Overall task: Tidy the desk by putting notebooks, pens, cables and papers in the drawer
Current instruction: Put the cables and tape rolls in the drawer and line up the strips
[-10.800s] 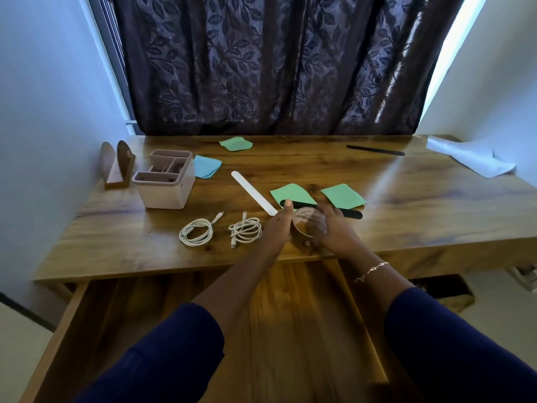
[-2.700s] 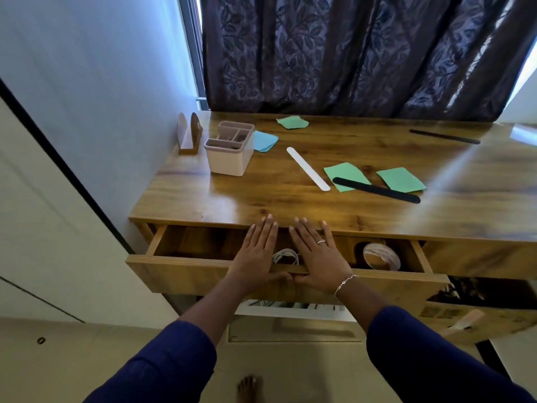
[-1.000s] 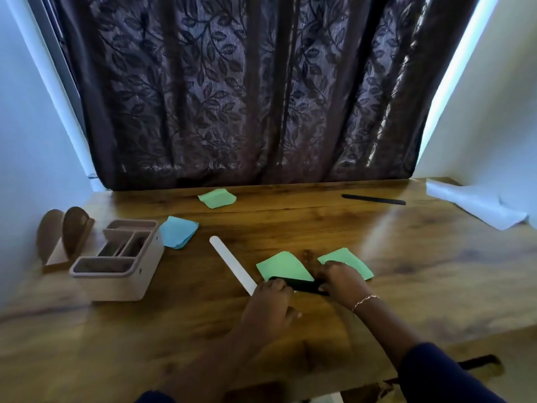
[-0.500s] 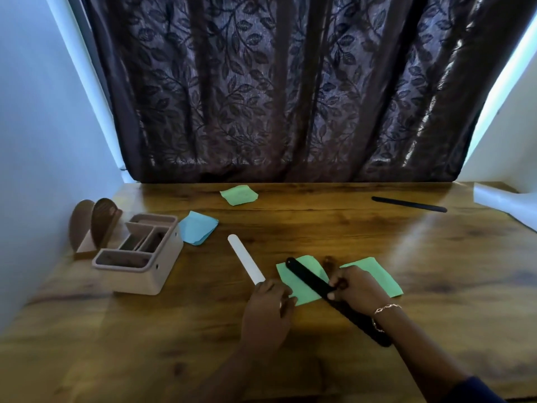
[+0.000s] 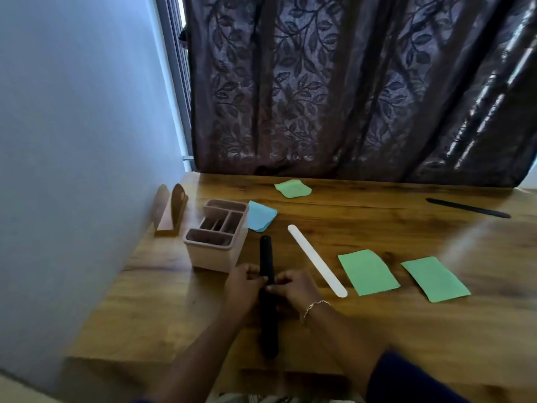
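Wood desk (image 5: 377, 330); pale wall (image 5: 72, 141) L, leaf-print curtain (image 5: 334, 97) at back.

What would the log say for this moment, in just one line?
left hand: grips black strip | right hand: grips black strip | white strip: lying on desk

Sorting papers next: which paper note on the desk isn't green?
The blue note, lying right beside the pink organiser near the wall; the other three are green.
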The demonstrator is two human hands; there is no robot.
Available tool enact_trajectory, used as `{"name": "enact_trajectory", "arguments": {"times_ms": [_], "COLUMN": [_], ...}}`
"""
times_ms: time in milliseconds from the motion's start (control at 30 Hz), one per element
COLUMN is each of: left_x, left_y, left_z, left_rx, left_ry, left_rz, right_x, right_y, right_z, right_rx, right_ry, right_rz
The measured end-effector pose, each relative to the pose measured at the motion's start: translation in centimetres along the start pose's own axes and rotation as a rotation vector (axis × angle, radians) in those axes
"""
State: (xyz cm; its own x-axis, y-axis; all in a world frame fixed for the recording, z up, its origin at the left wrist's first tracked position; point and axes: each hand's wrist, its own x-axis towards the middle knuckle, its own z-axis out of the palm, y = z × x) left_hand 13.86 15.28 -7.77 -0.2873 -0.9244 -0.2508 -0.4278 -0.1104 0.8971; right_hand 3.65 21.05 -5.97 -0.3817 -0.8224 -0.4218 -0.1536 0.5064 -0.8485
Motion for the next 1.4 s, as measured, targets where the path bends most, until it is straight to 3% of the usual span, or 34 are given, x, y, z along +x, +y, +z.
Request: {"name": "enact_trajectory", "arguments": {"times_ms": [133, 267, 533, 700, 833, 1100, 1267, 1400], "left_x": [1.5, 2.2, 0.1, -0.2, -0.3, -0.2, 0.0, -0.1], "left_y": [-0.9, -0.9, -2.4, -4.4, -5.1, -5.2, -5.3, -5.3], "left_z": [-2.1, -2.5, -1.0, -1.1, -1.4, -1.5, -1.4, -1.4], "left_rx": [0.05, 0.162, 0.626, 0.668, 0.663, 0.648, 0.657, 0.649], "left_ry": [0.003, 0.0, 0.111, 0.086, 0.084, 0.099, 0.1, 0.112], "left_rz": [-0.024, -0.015, 0.351, 0.528, 0.575, 0.616, 0.622, 0.636], "right_x": [0.6, 1.5, 3.8, 5.3, 5.5, 5.1, 2.7, -0.2], "right_y": [-0.7, -0.1, 0.3, 0.4, 0.0, -0.4, -0.1, -0.3], "right_z": [1.5, 0.9, -3.8, -5.1, -5.1, -6.2, -4.2, -0.5], "right_rx": [0.04, 0.021, -0.428, -0.654, -0.688, -0.523, 0.124, 0.226], "right_ry": [0.003, 0.131, 0.529, 0.539, 0.531, 0.408, 0.309, 0.143], "right_rz": [0.0, 0.004, -0.078, -0.01, 0.053, 0.167, 0.198, 0.226]}}
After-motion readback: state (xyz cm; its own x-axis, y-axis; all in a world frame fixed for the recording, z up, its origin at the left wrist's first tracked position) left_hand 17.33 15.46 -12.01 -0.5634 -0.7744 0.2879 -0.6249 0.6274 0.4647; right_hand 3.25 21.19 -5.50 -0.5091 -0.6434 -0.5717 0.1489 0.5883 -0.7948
